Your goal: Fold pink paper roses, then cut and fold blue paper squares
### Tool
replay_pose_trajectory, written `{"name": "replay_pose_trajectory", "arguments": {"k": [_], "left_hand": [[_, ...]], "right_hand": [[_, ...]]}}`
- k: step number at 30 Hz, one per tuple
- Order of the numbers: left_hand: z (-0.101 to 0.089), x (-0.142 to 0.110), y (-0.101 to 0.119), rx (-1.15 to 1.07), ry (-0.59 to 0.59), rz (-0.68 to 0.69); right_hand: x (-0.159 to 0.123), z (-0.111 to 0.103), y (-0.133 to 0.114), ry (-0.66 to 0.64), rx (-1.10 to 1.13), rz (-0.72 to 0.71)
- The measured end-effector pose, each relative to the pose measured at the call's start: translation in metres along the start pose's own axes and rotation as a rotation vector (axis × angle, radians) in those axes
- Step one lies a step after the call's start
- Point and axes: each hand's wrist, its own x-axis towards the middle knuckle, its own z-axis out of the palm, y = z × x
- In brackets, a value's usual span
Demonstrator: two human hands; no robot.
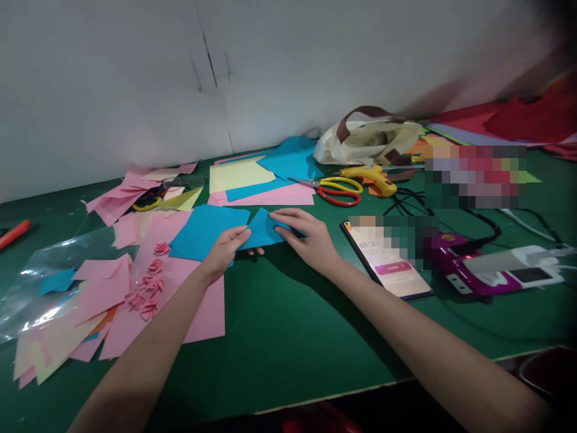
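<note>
Both hands hold a small piece of blue paper (261,231) just above the green table. My left hand (229,245) pinches its left edge between thumb and fingers. On the other side, my right hand (309,234) grips the right part of the paper, thumb below and fingers above. A slit or notch shows at the paper's upper edge. Behind my left hand lies a larger blue sheet (202,228), partly on a pink sheet (207,316). Several small folded pink paper flowers (151,285) rest on the pink sheet, left of my left forearm.
Scissors (331,189) with red and yellow handles and a yellow glue gun (372,179) lie behind. To the right are a phone (396,273) and a purple power strip (487,276) with cables. A cloth bag (360,147) stands near the wall; paper scraps (103,288) cover the left.
</note>
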Motion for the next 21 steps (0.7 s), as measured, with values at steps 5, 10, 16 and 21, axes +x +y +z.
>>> {"name": "replay_pose_trajectory", "arguments": {"k": [5,10,16,21], "left_hand": [[0.0018,0.0002,0.0000,0.022,0.000,0.005],[0.0024,0.0004,-0.0017,0.066,0.049,-0.015],[0.0023,-0.0002,0.0008,0.075,0.012,-0.002],[0.0007,-0.0003,0.0006,0.034,-0.012,0.016]], "right_hand": [[-0.0014,0.0022,0.0023,-0.011,-0.067,-0.028],[-0.0017,0.0020,0.0032,-0.012,-0.121,-0.058],[0.0003,0.0005,0.0008,0.034,-0.057,-0.080],[0.0021,-0.0005,-0.0013,0.029,-0.021,-0.100]]}}
